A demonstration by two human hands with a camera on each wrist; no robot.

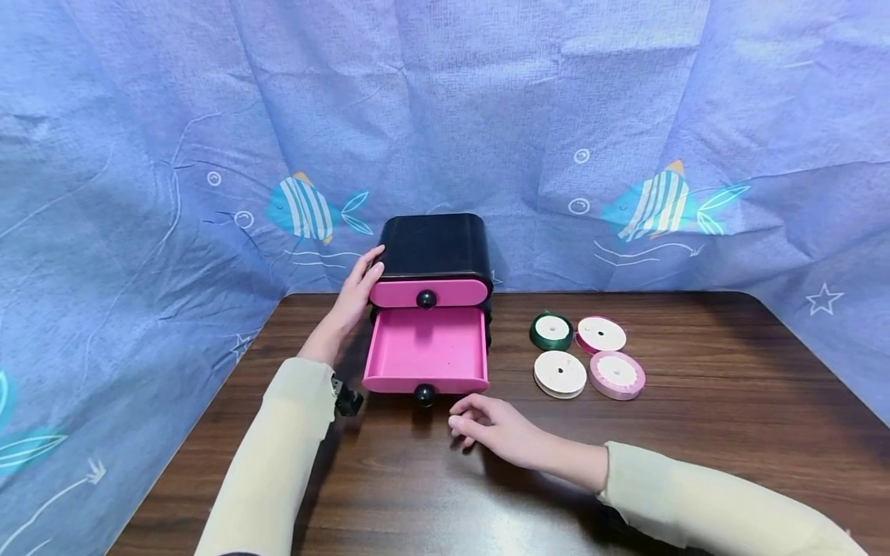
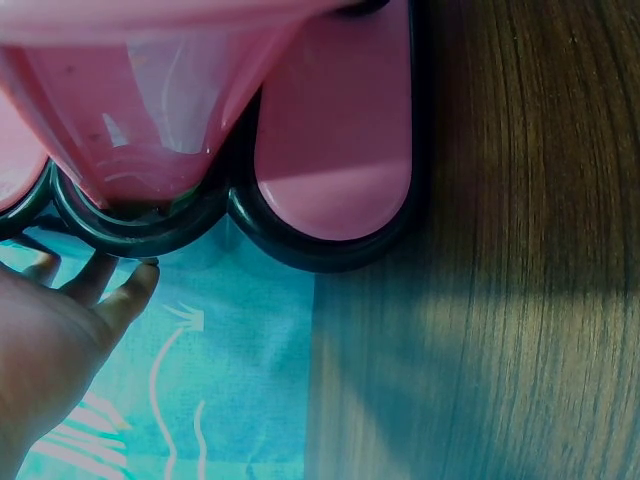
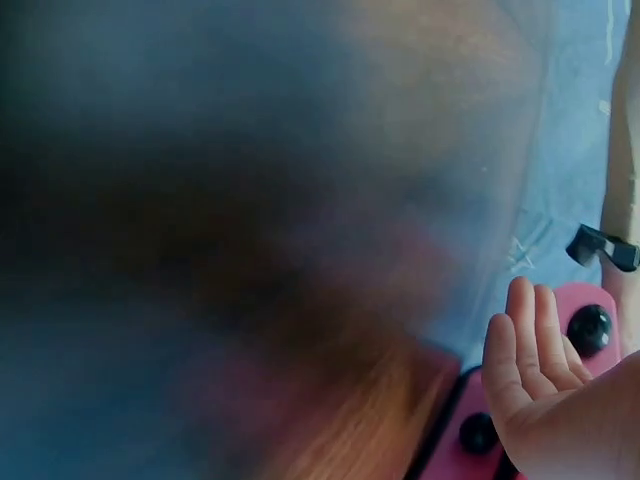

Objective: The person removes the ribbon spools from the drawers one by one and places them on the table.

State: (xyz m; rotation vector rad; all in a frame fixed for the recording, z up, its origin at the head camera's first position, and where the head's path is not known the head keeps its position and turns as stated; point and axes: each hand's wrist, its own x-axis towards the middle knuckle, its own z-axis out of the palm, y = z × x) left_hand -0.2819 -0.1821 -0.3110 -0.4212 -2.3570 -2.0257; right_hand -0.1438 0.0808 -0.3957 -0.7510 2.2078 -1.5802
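Note:
A small black cabinet (image 1: 434, 247) with pink drawers stands at the back of the table. Its top drawer (image 1: 396, 293) is closed, while the drawer below (image 1: 431, 351) is pulled out, with a bare pink floor. My left hand (image 1: 353, 297) rests against the cabinet's left side, fingers extended along it; in the left wrist view its fingertips (image 2: 145, 275) are at the black casing. In front of the pulled-out drawer, just right of its round black knob (image 1: 425, 395), my right hand (image 1: 507, 434) hovers with loosely bent fingers and nothing in it.
Several ribbon spools lie grouped right of the cabinet: dark green (image 1: 552, 328), magenta-edged (image 1: 602, 336), white (image 1: 560, 376) and light pink (image 1: 617, 376). A blue fish-print cloth (image 1: 542, 154) hangs behind the wooden table (image 1: 723, 386). Something blurred fills most of the right wrist view.

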